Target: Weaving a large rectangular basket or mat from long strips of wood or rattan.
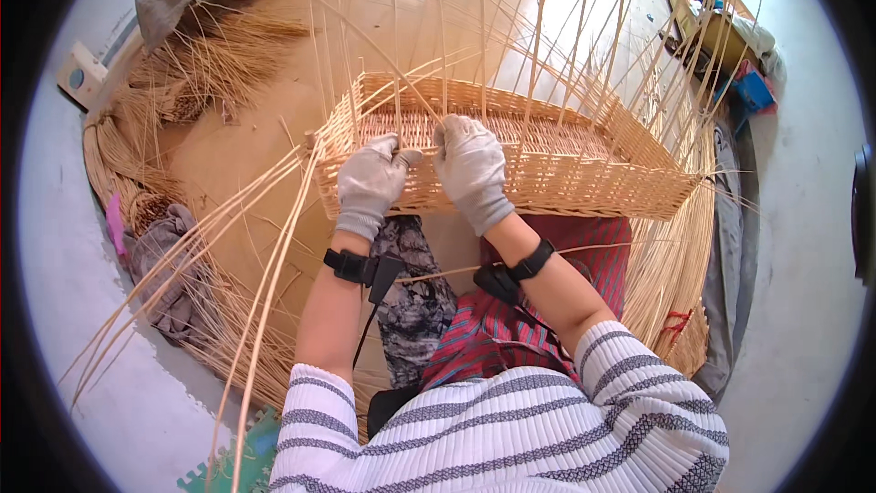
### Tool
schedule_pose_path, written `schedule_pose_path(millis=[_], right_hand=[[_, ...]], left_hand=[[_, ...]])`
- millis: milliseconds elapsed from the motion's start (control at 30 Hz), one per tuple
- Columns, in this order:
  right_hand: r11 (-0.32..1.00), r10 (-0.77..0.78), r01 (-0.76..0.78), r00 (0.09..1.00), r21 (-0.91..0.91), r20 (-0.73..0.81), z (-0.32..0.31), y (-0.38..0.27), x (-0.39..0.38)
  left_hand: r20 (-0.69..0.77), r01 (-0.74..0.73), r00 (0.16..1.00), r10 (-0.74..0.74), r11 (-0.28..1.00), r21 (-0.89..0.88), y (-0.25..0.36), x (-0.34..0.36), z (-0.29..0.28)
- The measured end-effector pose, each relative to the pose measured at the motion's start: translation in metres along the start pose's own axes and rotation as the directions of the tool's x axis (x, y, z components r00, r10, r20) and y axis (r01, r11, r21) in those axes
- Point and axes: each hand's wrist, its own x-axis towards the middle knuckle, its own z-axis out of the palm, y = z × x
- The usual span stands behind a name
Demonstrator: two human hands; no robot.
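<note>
Hands (470,164) — both gloved — grip the wicker basket (584,187).

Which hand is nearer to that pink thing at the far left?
Left. The left hand is to the right of the pink thing, apart from it; the right hand is farther right.

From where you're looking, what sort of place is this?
Probably a basket-weaving workshop: there's a long, unfinished golden wicker basket, a heap of thin straw-coloured canes on the right, and a tangled tan-brown stalk pile at upper left.

A pale wall (812,201) stands at the right, and the tan floor (219,164) catches bright light
</note>
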Motion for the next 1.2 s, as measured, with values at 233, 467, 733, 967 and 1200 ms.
schedule_pose_path(millis=[233, 467, 733, 967, 1200], right_hand=[[0.840, -0.157, 0.094, 0.985, 0.535, 0.074, 0.008, -0.022, 0.027], [0.172, 0.018, -0.301, 0.953, 0.938, 0.303, 0.058, -0.046, 0.035], [0.443, 0.361, 0.169, 0.865, 0.880, -0.348, -0.050, -0.031, -0.041], [-0.457, 0.206, -0.809, 0.308, 0.370, 0.929, -0.036, -0.019, -0.178], [0.237, 0.302, -0.420, 0.889, 0.876, 0.345, -0.035, -0.058, -0.037]], left_hand=[[-0.001, -0.013, 1.000, 0.013, 0.969, -0.247, -0.023, -0.004, 0.014], [0.109, 0.054, 0.994, -0.012, 0.919, -0.389, -0.043, 0.000, 0.020], [-0.128, -0.017, 0.991, 0.043, 0.980, 0.198, -0.010, -0.008, 0.025], [0.153, 0.356, 0.932, -0.328, 0.909, -0.217, 0.002, 0.008, 0.017], [0.118, 0.224, 0.975, -0.190, 0.848, -0.481, 0.007, -0.008, 0.016]])
